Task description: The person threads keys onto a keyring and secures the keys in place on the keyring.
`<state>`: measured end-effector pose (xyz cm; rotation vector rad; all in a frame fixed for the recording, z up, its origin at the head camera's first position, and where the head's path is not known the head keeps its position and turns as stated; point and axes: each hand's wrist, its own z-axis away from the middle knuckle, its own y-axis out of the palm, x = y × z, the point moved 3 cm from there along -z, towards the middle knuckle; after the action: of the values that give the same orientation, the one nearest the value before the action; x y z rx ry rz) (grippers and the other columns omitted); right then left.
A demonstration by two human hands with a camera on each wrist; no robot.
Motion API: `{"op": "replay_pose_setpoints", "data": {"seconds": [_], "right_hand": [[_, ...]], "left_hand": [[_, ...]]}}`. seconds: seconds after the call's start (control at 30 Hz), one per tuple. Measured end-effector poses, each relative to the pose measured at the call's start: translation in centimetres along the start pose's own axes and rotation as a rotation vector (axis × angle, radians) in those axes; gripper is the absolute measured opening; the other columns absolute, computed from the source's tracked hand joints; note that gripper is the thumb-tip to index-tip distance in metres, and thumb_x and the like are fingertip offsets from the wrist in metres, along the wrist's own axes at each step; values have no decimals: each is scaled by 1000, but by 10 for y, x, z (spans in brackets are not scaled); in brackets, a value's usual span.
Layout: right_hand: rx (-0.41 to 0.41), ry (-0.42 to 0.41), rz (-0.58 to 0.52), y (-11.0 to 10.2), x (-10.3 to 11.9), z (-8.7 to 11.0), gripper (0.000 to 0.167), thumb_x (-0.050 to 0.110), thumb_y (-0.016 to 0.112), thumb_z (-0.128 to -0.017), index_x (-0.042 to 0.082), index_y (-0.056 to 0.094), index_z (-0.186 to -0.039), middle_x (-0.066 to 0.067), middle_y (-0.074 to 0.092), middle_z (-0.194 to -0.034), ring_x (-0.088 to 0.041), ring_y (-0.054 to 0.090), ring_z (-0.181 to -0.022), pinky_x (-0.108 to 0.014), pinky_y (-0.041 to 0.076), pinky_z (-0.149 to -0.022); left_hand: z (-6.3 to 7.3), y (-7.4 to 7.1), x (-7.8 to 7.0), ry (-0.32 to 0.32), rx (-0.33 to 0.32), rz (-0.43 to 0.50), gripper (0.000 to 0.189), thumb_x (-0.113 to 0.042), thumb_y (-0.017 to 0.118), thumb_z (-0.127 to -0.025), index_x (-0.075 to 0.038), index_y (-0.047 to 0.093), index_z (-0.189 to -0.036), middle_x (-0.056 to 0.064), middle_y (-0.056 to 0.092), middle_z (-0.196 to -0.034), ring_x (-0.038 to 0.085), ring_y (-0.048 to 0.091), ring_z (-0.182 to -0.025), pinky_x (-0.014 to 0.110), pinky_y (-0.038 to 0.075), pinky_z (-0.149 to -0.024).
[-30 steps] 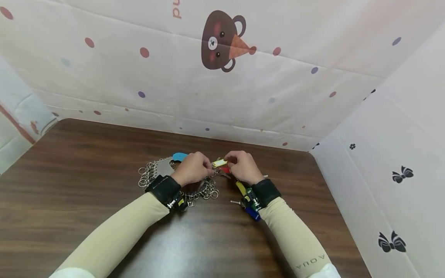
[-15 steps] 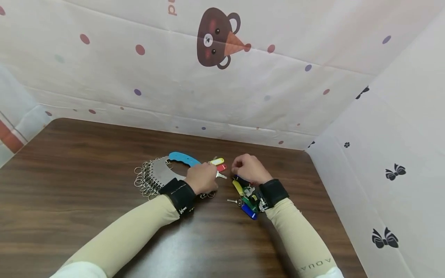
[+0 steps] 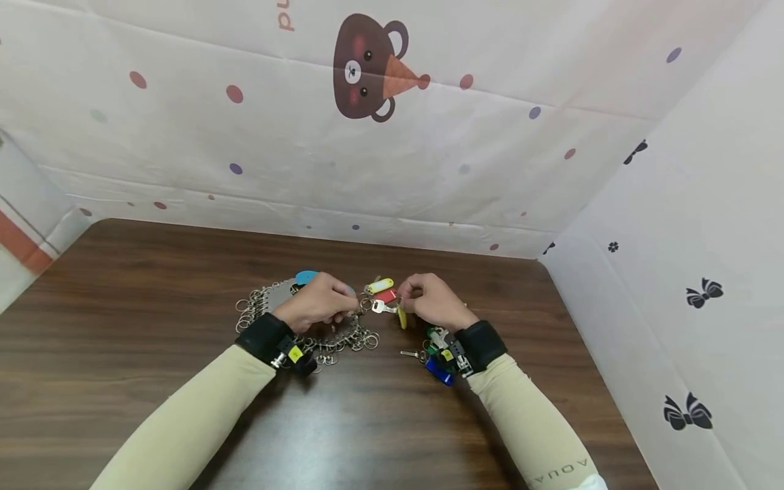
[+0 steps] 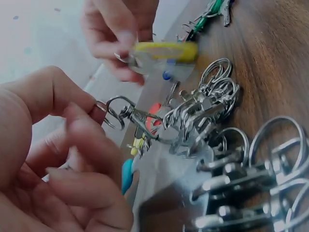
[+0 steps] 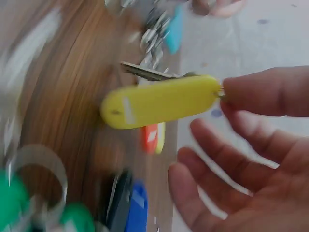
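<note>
In the head view the left hand (image 3: 317,299) hides the middle of the plate (image 3: 278,294) and most of its blue handle (image 3: 305,277), while the right strap (image 3: 480,347) covers part of the heap around the blue tag (image 3: 438,371); green tags (image 5: 12,198) are blurred and cut off in the right-wrist view. The yellow tag (image 5: 161,102) is round-ended with a pale patch, and a key (image 5: 149,72) sticks out beside it. It points to 6 o'clock from the right hand (image 3: 433,301), whose thumb and finger pinch it at its ringed end, other fingers loose. The left hand, at the tag's 9 o'clock, pinches a ring (image 4: 114,126) on a clip (image 4: 140,121). The grey, curved plate carries rows of ringed clips; a red tag (image 3: 386,296) and second yellow tag (image 3: 381,286) lie at the held tag's 11 o'clock.
</note>
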<state>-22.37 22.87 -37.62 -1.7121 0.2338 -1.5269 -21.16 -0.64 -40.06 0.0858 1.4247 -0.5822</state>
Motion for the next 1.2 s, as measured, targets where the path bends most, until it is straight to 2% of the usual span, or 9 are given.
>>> {"op": "replay_pose_setpoints", "data": {"seconds": [0.1, 0.2, 0.3, 0.43, 0.57, 0.7, 0.87, 0.97, 1.2], "right_hand": [[35, -40, -204, 3, 7, 1, 17, 1, 60, -97, 5, 59, -81, -23, 73, -123, -30, 68, -113, -33, 52, -86], [87, -67, -376, 8, 14, 3, 16, 0, 56, -99, 2, 57, -84, -32, 72, -119, -40, 68, -117, -36, 56, -90], [121, -70, -440, 15, 19, 3, 12, 0, 56, -101, 0, 57, -89, -39, 69, -111, -48, 68, -114, -31, 58, -86], [124, -49, -378, 25, 21, 1, 8, 2, 57, -102, -2, 61, -97, -38, 69, -99, -44, 71, -90, -27, 54, -72], [115, -52, -268, 34, 21, -3, 12, 2, 58, -102, -6, 66, -100, -18, 69, -82, -20, 62, -69, -26, 49, -66], [113, -69, -199, 40, 23, -5, 13, 2, 60, -101, -6, 68, -95, -3, 64, -76, -11, 55, -67, -24, 46, -65], [110, -56, -179, 43, 26, -7, 13, 2, 61, -100, -1, 69, -91, 1, 61, -73, -11, 52, -66, -23, 44, -63], [112, -48, -179, 44, 26, -9, 13, 2, 60, -100, 0, 69, -91, 2, 59, -72, -11, 51, -65, -23, 42, -62], [114, -37, -161, 47, 24, -13, 12, 5, 61, -101, 1, 70, -93, 2, 60, -75, -10, 52, -66, -23, 43, -62]], "left_hand": [[2, -3, 5, -20, 14, 57, 20, -6, 63, -95, 10, 75, -96, 7, 70, -70, 14, 64, -61, 25, 51, -56], [2, -3, 7, -43, 15, 132, 21, -4, 64, -95, 12, 76, -104, 16, 78, -88, 15, 74, -71, 29, 63, -67], [4, -3, 8, -75, 6, 220, 21, -1, 65, -95, 15, 74, -106, 23, 78, -104, 16, 78, -78, 33, 66, -76], [7, -4, 11, -117, -13, 271, 20, 1, 66, -93, 13, 73, -107, 24, 77, -111, 17, 79, -81, 35, 65, -80], [10, -6, 14, -154, -28, 274, 19, -1, 68, -92, 10, 75, -107, 20, 79, -108, 16, 80, -79, 34, 65, -76], [11, -7, 14, -147, -22, 271, 21, 0, 69, -92, 13, 73, -109, 18, 79, -101, 15, 79, -77, 32, 65, -77], [8, -10, 10, -102, -18, 182, 19, 0, 65, -93, 12, 74, -105, 15, 78, -87, 16, 77, -72, 31, 65, -72], [7, -10, 8, -97, -20, 156, 17, -4, 66, -95, 8, 75, -102, 12, 79, -89, 15, 76, -71, 30, 65, -71], [3, -10, 9, -104, -14, 331, 17, -1, 66, -97, 13, 70, -106, 14, 78, -99, 13, 77, -77, 28, 65, -78]]}}
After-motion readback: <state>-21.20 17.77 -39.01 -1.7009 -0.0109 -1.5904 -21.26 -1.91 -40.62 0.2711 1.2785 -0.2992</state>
